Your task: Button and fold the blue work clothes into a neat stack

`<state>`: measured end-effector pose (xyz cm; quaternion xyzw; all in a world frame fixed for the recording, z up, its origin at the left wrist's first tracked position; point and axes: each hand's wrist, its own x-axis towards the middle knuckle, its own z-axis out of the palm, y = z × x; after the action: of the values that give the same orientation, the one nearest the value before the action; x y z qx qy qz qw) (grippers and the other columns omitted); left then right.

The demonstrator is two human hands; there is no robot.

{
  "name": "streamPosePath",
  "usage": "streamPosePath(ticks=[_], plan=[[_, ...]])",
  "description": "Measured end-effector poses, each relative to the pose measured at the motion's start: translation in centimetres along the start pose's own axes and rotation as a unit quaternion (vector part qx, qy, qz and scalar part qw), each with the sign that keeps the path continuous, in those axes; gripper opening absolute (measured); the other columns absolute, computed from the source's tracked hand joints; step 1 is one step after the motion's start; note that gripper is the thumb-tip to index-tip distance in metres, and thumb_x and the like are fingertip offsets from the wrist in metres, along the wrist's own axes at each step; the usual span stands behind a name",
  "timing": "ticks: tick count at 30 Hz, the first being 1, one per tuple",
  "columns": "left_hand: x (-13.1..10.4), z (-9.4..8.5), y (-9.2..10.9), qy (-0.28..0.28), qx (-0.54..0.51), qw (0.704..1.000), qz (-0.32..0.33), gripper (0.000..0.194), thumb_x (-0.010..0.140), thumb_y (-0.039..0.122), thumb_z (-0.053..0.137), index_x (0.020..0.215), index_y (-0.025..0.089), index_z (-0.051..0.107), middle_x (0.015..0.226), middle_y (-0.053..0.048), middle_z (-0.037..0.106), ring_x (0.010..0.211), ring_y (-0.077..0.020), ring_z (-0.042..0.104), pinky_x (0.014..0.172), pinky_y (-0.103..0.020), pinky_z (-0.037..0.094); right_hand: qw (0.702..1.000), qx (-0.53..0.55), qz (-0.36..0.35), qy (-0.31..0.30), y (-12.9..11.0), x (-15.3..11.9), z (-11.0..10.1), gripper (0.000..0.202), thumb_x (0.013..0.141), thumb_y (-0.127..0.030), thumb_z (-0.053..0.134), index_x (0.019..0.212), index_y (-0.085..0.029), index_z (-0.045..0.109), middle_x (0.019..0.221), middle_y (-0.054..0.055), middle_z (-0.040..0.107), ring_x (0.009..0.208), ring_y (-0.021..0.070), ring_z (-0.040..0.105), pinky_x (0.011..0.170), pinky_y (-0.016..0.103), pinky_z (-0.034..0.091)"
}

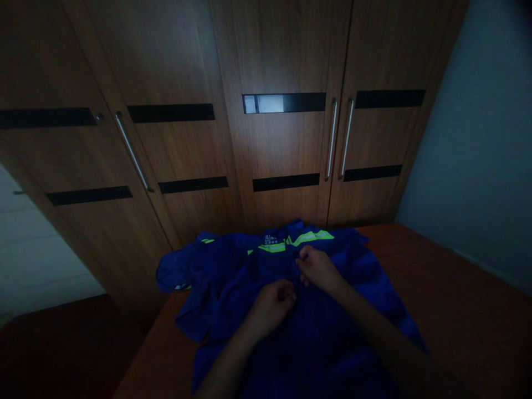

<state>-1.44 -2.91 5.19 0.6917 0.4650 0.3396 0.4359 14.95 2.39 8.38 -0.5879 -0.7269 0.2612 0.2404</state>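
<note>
A dark blue work shirt with yellow-green reflective bands lies spread out, its collar end toward the wardrobe. My right hand is at the middle of the chest, just below the bands, with thumb and fingers pinched on the cloth of the front. Nearer to me and to the left, my left hand rests over the front of the shirt with its fingers curled inward. What lies inside those fingers is hidden by the hand and the dim light. A pale printed label shows inside the collar.
The shirt lies on a reddish-brown surface. Right behind it stands a wooden wardrobe with long metal handles and dark inlays. A bunched blue piece of cloth lies at the left edge. A pale wall closes the right side.
</note>
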Motion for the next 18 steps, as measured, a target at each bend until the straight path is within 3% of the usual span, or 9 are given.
streamPosePath(ticks=[4, 9, 15, 18], plan=[[0.0, -0.4, -0.7, 0.039, 0.035, 0.999, -0.002, 0.017, 0.075, 0.021, 0.054, 0.088, 0.016, 0.065, 0.083, -0.004, 0.067, 0.074, -0.0169, 0.060, 0.064, -0.022, 0.042, 0.999, -0.012, -0.041, -0.012, -0.1, -0.4, 2.4, 0.026, 0.083, -0.019, 0.047, 0.107, -0.016, 0.053, 0.073, 0.002, 0.070, 0.063, 0.0120, 0.066, 0.059, 0.018, 0.044], [-1.4, -0.8, -0.4, 0.081, 0.068, 0.994, -0.002, 0.025, 0.075, 0.021, 0.057, 0.098, 0.018, 0.065, 0.096, -0.007, 0.068, 0.082, -0.0189, 0.062, 0.075, -0.025, 0.045, 0.995, -0.047, -0.080, -0.045, 1.7, -2.8, 3.8, 0.044, 0.076, -0.015, 0.053, 0.120, -0.016, 0.057, 0.088, 0.006, 0.070, 0.084, 0.0175, 0.064, 0.077, 0.024, 0.044], [-6.2, -0.9, 1.1, 0.081, 0.135, 0.988, 0.005, 0.023, 0.080, 0.023, 0.052, 0.098, 0.024, 0.067, 0.094, -0.005, 0.068, 0.083, -0.0197, 0.063, 0.075, -0.028, 0.047, 0.990, -0.042, -0.118, -0.061, 4.3, -5.6, 4.7, 0.064, 0.081, -0.021, 0.047, 0.142, -0.017, 0.030, 0.089, 0.005, 0.065, 0.080, 0.0175, 0.060, 0.076, 0.028, 0.046], [-9.2, -1.8, 0.3, 0.104, 0.202, 0.974, -0.017, 0.024, 0.084, 0.029, 0.050, 0.099, 0.028, 0.068, 0.098, -0.004, 0.068, 0.090, -0.0217, 0.063, 0.082, -0.031, 0.048, 0.992, 0.005, -0.120, -0.033, 6.0, -7.1, 4.5, 0.061, 0.079, -0.019, 0.046, 0.139, -0.019, 0.035, 0.097, 0.005, 0.062, 0.079, 0.0148, 0.059, 0.078, 0.027, 0.047]])
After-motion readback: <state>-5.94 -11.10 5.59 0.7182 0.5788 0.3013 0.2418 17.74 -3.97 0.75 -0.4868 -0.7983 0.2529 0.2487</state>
